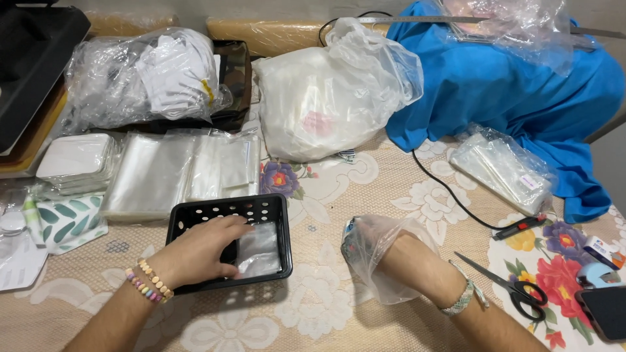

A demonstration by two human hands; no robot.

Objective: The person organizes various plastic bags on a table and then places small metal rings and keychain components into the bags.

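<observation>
Floral lace cloth covers the tabletop (339,195), cluttered all round. Left hand (205,251), beaded bracelets at the wrist, reaches into a black perforated basket (274,208) and lies fingers spread, flat on a small clear sachet (261,251) on the basket floor; touching, not gripping as far as visible. Right hand (378,251) is pushed inside a thin clear plastic bag (385,287) that wraps it to the wrist; fingers look curled round something bluish at the bag's closed end, can't tell what. Basket sits near the front edge, left of centre, bag just right of it, the two apart. Black-handled scissors (515,287) lie right of the right forearm, a phone corner (603,309) beyond them. Behind the basket: a stack of flat clear sleeves (169,173), white square pads (75,160) to the left, leaf-print pouch (65,221) below those. Further back: a bulging white plastic bag (326,98), a bag of white items (143,75), blue fabric (508,85) top right with a packet of clear sleeves (505,169) beside it, and a black cable (450,195) running to a red-and-black tool (518,227).
</observation>
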